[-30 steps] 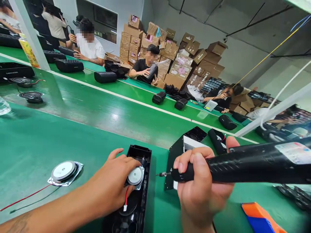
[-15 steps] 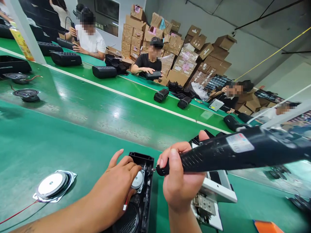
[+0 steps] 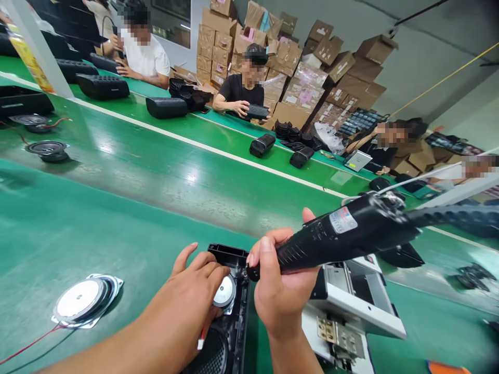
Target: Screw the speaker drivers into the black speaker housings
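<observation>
My right hand [image 3: 281, 275] is wrapped around a black electric screwdriver [image 3: 331, 236], held tilted with its tip at the right wall of a black speaker housing [image 3: 238, 332]. Inside that housing sits a round speaker driver [image 3: 225, 292] with a silver magnet back. My left hand [image 3: 198, 291] lies over the driver, fingers and thumb curled about it, one outer finger raised. Under the left hand a small white connector [image 3: 200, 343] on a red wire pokes out. A second speaker driver [image 3: 80, 301] lies magnet-up on the green mat to the left.
A white-and-metal device [image 3: 351, 322] stands right of the housing. Beyond runs a green conveyor [image 3: 163, 187] with speaker drivers [image 3: 47, 149] at left and black speakers [image 3: 167, 107] on its far side. Several co-workers sit opposite, before stacked cartons [image 3: 286, 57]. An orange object [image 3: 446, 368] lies lower right.
The screwdriver's rear end has swung left and its tip has come closer to the housing wall. My left hand stays on the driver. The view has shifted slightly.
</observation>
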`<state>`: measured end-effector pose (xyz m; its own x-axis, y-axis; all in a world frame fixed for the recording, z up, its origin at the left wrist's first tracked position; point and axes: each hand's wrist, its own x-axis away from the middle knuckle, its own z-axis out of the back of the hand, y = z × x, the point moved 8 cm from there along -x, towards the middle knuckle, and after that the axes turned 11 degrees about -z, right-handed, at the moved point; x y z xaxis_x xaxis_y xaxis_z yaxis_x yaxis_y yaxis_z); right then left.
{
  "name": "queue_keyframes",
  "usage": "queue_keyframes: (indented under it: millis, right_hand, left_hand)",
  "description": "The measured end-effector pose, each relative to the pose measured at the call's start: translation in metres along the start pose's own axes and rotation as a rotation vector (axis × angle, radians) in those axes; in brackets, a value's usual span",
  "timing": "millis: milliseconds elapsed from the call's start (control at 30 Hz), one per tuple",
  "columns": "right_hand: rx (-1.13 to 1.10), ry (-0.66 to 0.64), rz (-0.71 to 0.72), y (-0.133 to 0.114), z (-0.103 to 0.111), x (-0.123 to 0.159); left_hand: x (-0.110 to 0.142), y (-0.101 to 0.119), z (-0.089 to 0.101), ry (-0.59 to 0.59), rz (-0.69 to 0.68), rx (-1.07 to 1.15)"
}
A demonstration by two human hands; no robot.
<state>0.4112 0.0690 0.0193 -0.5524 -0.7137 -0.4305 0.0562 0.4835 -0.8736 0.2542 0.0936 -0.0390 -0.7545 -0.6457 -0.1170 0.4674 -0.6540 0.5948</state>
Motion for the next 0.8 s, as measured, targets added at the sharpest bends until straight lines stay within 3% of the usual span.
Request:
queue_keyframes:
  millis: [533,800]
  right_hand:
    - [0.092,0.012,-0.012,0.017,0.004,0.001]
    - [0.034,-0.04,-0.049,0.026,0.003,0.006]
  left_hand:
    - [-0.005,0.0,0.0,-0.085,0.022,-0.039]
    - [-0.004,0.001,-0.006,-0.109,-0.001,-0.074]
